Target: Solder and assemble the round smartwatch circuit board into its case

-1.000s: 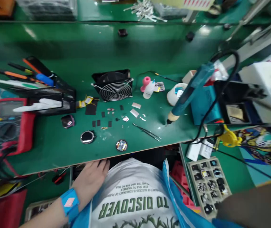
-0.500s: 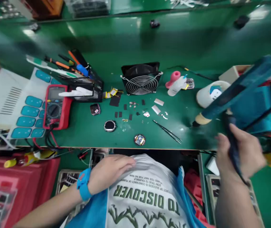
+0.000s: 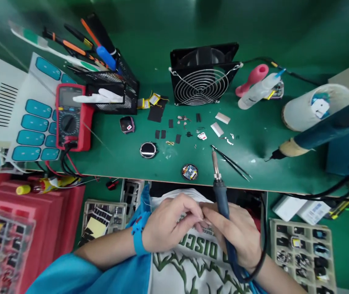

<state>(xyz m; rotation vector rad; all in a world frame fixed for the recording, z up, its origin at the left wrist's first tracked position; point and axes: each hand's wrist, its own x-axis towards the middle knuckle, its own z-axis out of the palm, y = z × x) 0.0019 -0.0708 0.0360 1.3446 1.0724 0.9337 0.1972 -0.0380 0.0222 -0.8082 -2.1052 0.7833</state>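
Note:
My right hand (image 3: pixel 243 234) holds a soldering iron (image 3: pixel 221 198) by its dark blue handle, the metal tip pointing up over the bench edge. In front of my lap, my left hand (image 3: pixel 170 224) pinches at something tiny, its fingertips meeting those of my right hand; what lies between them is hidden. Just beyond the hands, a round watch case with its circuit board exposed (image 3: pixel 190 172) lies near the bench edge. Black tweezers (image 3: pixel 231 162) rest to its right, partly beside the iron's tip. A round watch (image 3: pixel 147 150) with a dark face sits further left.
A fan (image 3: pixel 203 79) stands at the back, with small loose parts before it. At left are a red multimeter (image 3: pixel 70 118) and a mesh tool holder (image 3: pixel 130 87). A bottle (image 3: pixel 256 93), a white tub (image 3: pixel 296 108) and a thick blue-black tool (image 3: pixel 321 130) occupy the right.
My right hand has come from the far right to my lap with the soldering iron. My left hand has lifted off my lap to meet it. The view has moved closer to the bench.

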